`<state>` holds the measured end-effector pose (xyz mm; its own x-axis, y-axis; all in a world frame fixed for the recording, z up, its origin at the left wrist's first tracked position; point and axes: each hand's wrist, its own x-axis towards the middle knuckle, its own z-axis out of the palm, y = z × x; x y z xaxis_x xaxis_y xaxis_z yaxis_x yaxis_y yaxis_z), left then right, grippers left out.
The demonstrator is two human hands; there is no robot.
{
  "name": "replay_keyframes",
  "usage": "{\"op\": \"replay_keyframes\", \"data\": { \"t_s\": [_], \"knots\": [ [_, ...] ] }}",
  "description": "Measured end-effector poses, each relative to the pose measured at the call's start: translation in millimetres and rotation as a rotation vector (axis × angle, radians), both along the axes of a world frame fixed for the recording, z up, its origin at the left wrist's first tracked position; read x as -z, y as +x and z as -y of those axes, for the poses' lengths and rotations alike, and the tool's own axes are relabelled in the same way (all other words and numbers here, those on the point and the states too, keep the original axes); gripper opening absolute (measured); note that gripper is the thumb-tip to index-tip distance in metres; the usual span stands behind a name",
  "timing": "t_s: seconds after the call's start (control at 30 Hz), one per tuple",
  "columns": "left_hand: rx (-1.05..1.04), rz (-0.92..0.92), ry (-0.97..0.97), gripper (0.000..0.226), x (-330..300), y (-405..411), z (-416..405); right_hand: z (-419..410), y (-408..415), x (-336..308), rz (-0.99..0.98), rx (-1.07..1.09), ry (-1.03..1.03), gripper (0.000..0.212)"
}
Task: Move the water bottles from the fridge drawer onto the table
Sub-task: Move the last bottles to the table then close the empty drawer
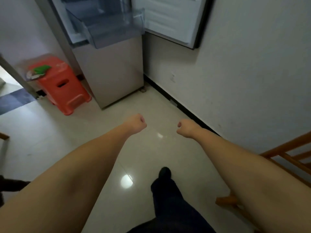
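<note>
Both my forearms reaching out, left hand [137, 122] and right hand [185, 127] curled into empty fists above the floor [50, 140], one fridge drawer [107, 29] pulled open ahead, no bottles I can make out, one red stool [62, 84] left, wooden chair [286, 157] right.

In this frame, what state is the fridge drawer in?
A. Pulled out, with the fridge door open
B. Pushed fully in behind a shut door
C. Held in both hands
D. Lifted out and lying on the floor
A: the clear fridge drawer juts out of the fridge with the door swung open, and both hands are curled and hold nothing.
</note>
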<state>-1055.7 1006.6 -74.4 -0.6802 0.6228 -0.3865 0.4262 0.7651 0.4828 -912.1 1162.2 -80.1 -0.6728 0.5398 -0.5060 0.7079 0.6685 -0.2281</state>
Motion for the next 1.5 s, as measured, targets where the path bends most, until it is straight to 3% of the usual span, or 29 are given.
{"op": "replay_keyframes", "data": {
  "t_s": [0.33,0.47,0.63,0.83,0.93,1.0,1.1,1.17,1.23,1.4,1.5],
  "knots": [
    [-0.112,0.009,0.034,0.01,-12,-167,-107,-119,-198,-4,-0.056,-0.112,-0.009,0.035],
    [-0.18,-0.009,0.059,0.018,-11,-238,-131,-152,-282,-6,-0.075,-0.19,-0.023,0.022],
    [-0.225,0.031,0.095,0.008,-2,-323,-146,-174,-375,6,-0.067,-0.265,0.005,0.034],
    [-0.297,0.035,0.153,0.014,0,-448,-176,-204,-498,4,-0.105,-0.22,-0.046,0.035],
    [-0.354,0.097,0.224,0.007,-14,-503,-193,-219,-548,-10,-0.19,-0.081,-0.138,0.026],
    [-0.407,0.151,0.287,0.017,-20,-536,-205,-231,-580,-15,-0.276,0.001,-0.208,0.029],
    [-0.513,0.225,0.36,0.005,-25,-568,-219,-250,-620,-17,-0.347,0.078,-0.262,0.012],
    [-0.608,0.321,0.412,0.023,-29,-586,-230,-268,-650,-21,-0.375,0.114,-0.3,0.023],
    [-0.771,0.463,0.504,0.024,-30,-603,-242,-286,-680,-28,-0.419,0.163,-0.374,0.037],
    [-1.235,0.788,0.931,0.016,-37,-626,-277,-321,-737,-44,-0.461,0.475,-0.861,0.042],
    [-1.43,0.857,1.166,0.027,-41,-633,-303,-339,-755,-47,-0.437,0.485,-0.943,0.046]
  ]
}}
